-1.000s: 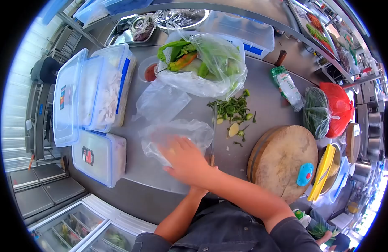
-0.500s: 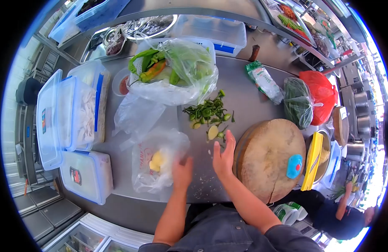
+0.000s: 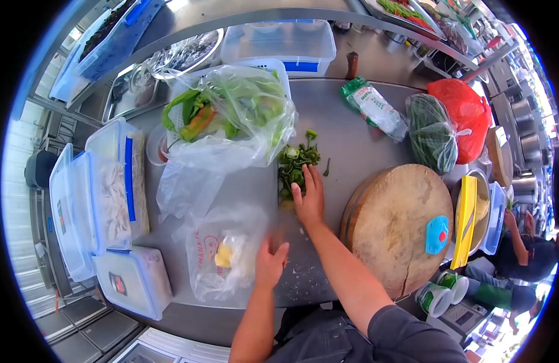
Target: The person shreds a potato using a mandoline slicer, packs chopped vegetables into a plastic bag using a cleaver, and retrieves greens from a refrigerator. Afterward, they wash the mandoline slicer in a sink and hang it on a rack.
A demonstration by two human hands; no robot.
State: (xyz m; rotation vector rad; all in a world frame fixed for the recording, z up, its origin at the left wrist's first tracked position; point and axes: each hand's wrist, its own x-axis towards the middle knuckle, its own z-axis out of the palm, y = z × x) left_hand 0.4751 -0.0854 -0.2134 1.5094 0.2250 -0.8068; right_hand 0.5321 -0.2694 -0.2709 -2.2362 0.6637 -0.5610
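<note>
My right hand (image 3: 309, 196) reaches over the steel worktop with its fingers stretched out. Its fingertips touch the lower right side of a heap of green pepper tops and stems (image 3: 296, 162). One loose stem (image 3: 327, 167) lies to the right of the heap. My left hand (image 3: 270, 263) is nearer to me, thumb apart and fingers partly blurred, with nothing visible in it. Just left of it lies a thin clear plastic bag (image 3: 207, 275) with pale yellow pieces (image 3: 223, 255), perhaps peeled ginger, in it.
A round wooden chopping block (image 3: 394, 236) stands to the right, bearing a blue object (image 3: 437, 235). Behind are a bag-lined basket of green peppers (image 3: 198, 121) and bagged greens (image 3: 432, 133). Lidded plastic boxes (image 3: 134, 281) line the left. Co-workers (image 3: 527, 257) are at far right.
My right hand has moved forward to the stems, which now lie in a tighter heap. My left hand stays beside the bag. The camera view has shifted slightly.
</note>
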